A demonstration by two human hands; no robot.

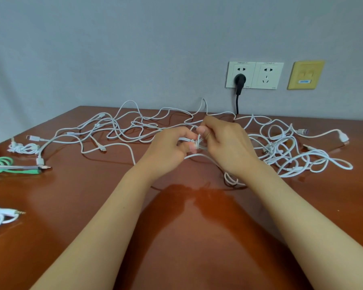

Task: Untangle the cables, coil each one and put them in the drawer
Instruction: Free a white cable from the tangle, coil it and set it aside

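The left hand (168, 148) and right hand (225, 143) are pinching a small white cable bundle (194, 143) over the middle of the surface (176, 227), with the tangle (117, 130) sprawling beyond; wrapping the tail snugly should be holding the loops together

The tangled cables (134, 130) are white throughout. One coiled cable (0, 164) at the left edge is mint green. The table (197, 237) is glossy reddish-brown. The wall (134, 49) is plain pale grey-blue. The socket plates (276, 74) are white and the plug (240, 79) is black. The adjacent plate (314, 72) is yellow with a blue label (304, 81).
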